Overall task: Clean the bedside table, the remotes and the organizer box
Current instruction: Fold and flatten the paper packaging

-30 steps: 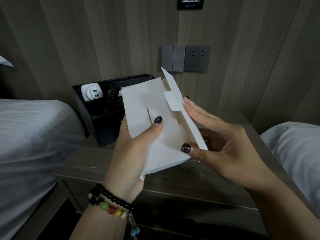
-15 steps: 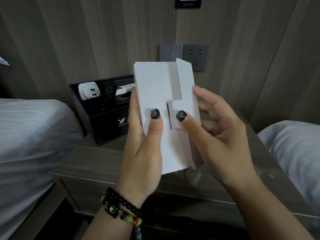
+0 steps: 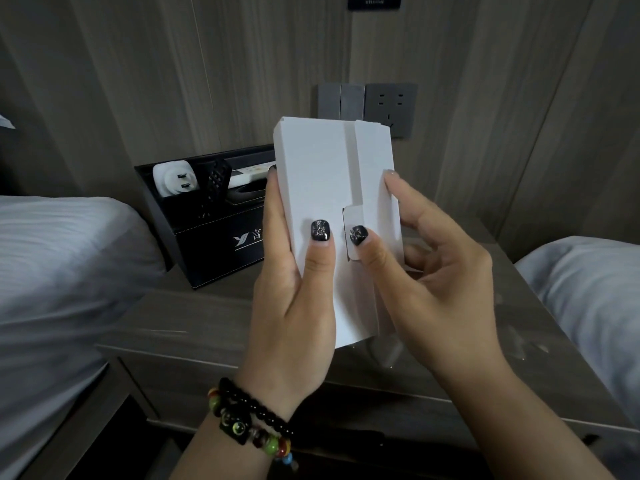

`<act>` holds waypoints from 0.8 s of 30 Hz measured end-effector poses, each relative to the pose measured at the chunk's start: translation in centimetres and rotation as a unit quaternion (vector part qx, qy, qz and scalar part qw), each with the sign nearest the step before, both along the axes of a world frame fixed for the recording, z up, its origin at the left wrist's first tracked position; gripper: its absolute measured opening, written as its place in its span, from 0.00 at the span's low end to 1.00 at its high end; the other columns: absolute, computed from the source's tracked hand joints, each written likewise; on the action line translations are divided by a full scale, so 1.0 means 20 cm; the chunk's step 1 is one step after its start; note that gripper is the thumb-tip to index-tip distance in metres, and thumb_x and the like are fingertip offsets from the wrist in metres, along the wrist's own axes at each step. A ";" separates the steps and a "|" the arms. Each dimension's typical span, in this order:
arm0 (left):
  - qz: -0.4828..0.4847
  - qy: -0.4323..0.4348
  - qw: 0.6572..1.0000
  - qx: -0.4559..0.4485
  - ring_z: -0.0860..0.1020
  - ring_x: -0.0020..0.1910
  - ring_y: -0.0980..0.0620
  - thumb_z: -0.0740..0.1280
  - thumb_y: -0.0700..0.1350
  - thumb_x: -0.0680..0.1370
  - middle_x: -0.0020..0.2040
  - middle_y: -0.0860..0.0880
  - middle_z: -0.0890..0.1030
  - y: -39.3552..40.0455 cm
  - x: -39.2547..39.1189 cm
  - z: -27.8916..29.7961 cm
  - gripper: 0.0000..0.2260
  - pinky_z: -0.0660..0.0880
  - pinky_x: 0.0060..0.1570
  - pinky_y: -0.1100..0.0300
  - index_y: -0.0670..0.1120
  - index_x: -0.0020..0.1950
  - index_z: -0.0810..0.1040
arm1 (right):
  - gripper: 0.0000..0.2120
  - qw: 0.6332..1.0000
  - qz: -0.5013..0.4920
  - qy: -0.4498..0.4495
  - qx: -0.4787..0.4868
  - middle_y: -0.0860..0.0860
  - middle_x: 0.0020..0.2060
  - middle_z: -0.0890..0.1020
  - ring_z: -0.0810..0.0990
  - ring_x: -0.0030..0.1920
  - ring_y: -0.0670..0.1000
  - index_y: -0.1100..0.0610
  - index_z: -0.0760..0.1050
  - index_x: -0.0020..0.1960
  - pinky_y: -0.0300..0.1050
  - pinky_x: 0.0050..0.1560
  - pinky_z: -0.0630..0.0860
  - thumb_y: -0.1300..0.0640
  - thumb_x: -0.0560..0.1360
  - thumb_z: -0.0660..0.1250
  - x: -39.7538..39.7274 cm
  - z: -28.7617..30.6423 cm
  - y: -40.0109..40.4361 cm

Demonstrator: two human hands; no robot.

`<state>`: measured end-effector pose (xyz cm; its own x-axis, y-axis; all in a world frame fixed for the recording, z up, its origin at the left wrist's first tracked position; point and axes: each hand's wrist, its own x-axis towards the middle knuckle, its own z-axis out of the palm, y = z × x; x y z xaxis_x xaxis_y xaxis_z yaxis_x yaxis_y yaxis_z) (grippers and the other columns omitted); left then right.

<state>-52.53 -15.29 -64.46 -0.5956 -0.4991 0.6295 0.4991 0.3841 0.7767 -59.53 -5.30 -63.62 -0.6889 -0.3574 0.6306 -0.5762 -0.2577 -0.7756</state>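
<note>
I hold a white folded card sleeve (image 3: 318, 174) upright in front of me over the bedside table (image 3: 207, 327). My left hand (image 3: 294, 306) grips its left side, thumb on the front. My right hand (image 3: 440, 282) grips the right side, its thumb pressing the small tab by the slot. Behind the sleeve stands the black organizer box (image 3: 214, 251), partly hidden by it. It holds a white plug adapter (image 3: 175, 178), a black remote (image 3: 216, 181) and a white remote (image 3: 249, 174).
White bedding lies to the left (image 3: 62, 271) and right (image 3: 588, 292) of the table. A switch and socket panel (image 3: 381, 105) sits on the wooden wall behind. The table top shows faint smears at the right.
The sleeve's flap has been folded shut and the sleeve raised upright. My right thumb moved from the flap's edge onto the tab at the slot.
</note>
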 end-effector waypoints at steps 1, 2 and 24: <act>-0.001 -0.002 1.000 0.000 0.69 0.66 0.68 0.54 0.53 0.80 0.67 0.71 0.68 0.00 0.00 0.00 0.27 0.69 0.61 0.69 0.58 0.78 0.50 | 0.26 1.000 -0.003 -0.005 -0.002 0.47 0.49 0.85 0.83 0.45 0.63 0.46 0.72 0.69 0.63 0.42 0.81 0.53 0.71 0.71 0.00 -0.01 0.00; -0.002 -0.002 1.000 0.000 0.69 0.66 0.68 0.54 0.53 0.80 0.67 0.71 0.69 0.00 0.00 0.00 0.27 0.69 0.60 0.69 0.58 0.78 0.50 | 0.26 1.000 -0.005 -0.007 -0.003 0.47 0.50 0.85 0.84 0.46 0.61 0.46 0.72 0.69 0.61 0.44 0.81 0.53 0.72 0.71 0.00 -0.01 -0.01; -0.061 0.019 0.998 0.004 0.67 0.71 0.58 0.55 0.50 0.79 0.75 0.56 0.65 -0.05 0.06 0.00 0.28 0.70 0.67 0.57 0.52 0.79 0.51 | 0.24 0.995 0.052 -0.064 -0.054 0.48 0.50 0.83 0.81 0.54 0.44 0.48 0.77 0.63 0.34 0.55 0.76 0.56 0.67 0.73 0.05 -0.01 0.00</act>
<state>-51.43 -16.26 -64.36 -0.6270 -0.4294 0.6500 0.5713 0.3138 0.7584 -58.52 -5.28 -63.88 -0.7287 -0.3669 0.5783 -0.4399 -0.3964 -0.8058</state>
